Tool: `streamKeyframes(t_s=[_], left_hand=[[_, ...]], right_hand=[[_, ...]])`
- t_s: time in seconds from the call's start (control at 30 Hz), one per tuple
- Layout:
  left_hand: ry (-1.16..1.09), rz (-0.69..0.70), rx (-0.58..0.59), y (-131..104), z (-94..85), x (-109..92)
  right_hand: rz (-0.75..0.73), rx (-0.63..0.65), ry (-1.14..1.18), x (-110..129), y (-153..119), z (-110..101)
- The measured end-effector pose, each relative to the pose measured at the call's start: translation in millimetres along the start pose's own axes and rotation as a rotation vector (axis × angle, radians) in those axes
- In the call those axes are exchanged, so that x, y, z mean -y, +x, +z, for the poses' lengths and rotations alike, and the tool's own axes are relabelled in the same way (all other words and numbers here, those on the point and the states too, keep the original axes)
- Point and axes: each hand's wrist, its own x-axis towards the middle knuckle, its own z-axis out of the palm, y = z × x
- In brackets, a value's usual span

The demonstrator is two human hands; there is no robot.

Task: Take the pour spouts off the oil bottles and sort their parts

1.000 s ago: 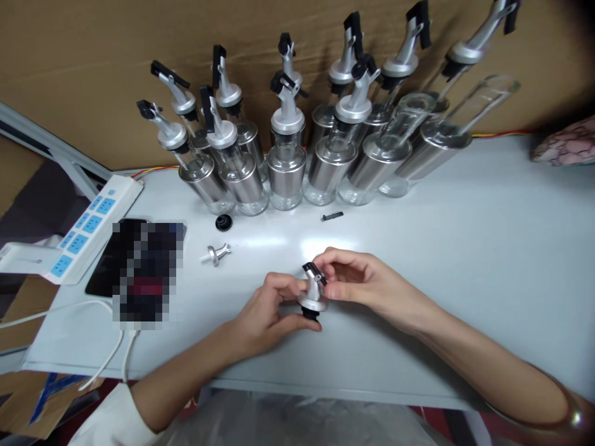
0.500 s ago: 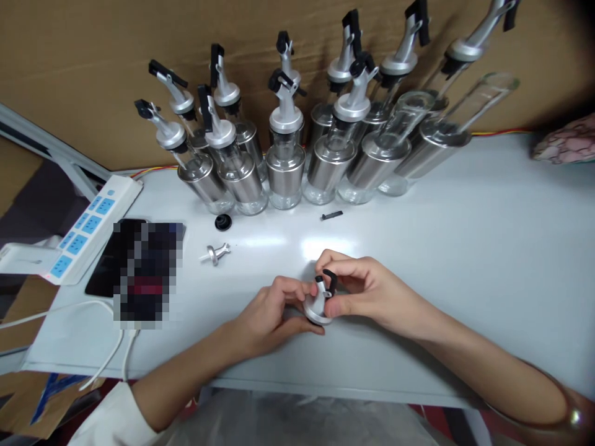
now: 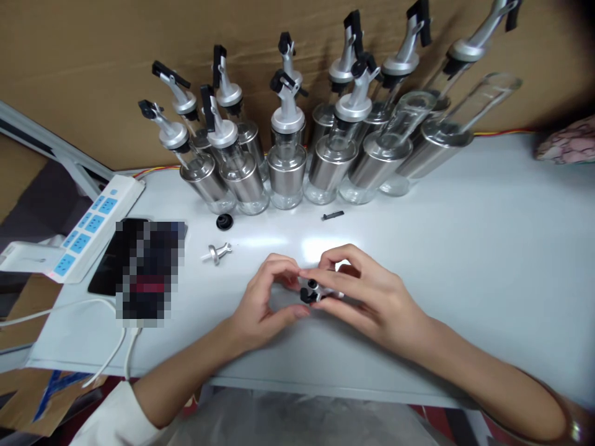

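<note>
My right hand [image 3: 372, 297] holds a silver pourer top [image 3: 324, 291] with a black lever between thumb and fingers, low over the front middle of the table. Its black end points left, and the fingers hide part of its body. Just left of it, my left hand [image 3: 267, 303] is curved with thumb and fingers apart and nothing between them; its fingertips are near the right fingers. Beyond the hands lie a small black lever piece [image 3: 333, 215], a round black stopper [image 3: 224, 222] and a silver spout [image 3: 217, 253] with a pale tube.
Several glass and steel bottles [image 3: 286, 176] stand along the cardboard at the back, most with pourers; two at the right have bare necks. On the left are a white power strip [image 3: 95, 229], a dark phone [image 3: 111, 260], another blurred device and white cables [image 3: 121, 347].
The pourer top has turned from upright to lying with its black end leftward, in my right hand. My left fingers have come off it and spread apart.
</note>
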Motion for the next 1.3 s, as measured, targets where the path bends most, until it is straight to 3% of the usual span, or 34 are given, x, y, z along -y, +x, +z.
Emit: streamKeyframes(t_s=[0.17,0.3,0.43,0.53,0.73,1.03,1.3], left_hand=[[0.047,0.039,-0.044,1.6,-1.1,-1.6],[0.137,0.064,-0.005,4.9,-1.6,-5.2],[0.143,0.031,-0.092,4.8,-0.8,-7.1],[0.099,-0.017,-0.150,2.9,0.5,-7.7],[-0.067,-0.072,-0.188,2.7,3.0,-9.7],[-0.205,-0.133,-0.129,-0.3,2.1,-6.9],[-0.258,-0.162,-0.133,0.7,2.0,-9.7]], right_hand=[[-0.094,-0.042,-0.058,-4.5,-1.3,2.9],[0.008,-0.047,-0.020,-5.7,-2.7,2.1],[0.014,-0.049,-0.034,-3.6,-1.8,0.5],[-0.027,-0.022,-0.034,-2.4,-1.2,1.3],[0.053,-0.010,-0.100,-4.8,-1.5,3.9],[0.005,-0.036,-0.185,-3.8,3.1,0.1],[0.019,-0.010,-0.075,-2.1,1.0,2.8]])
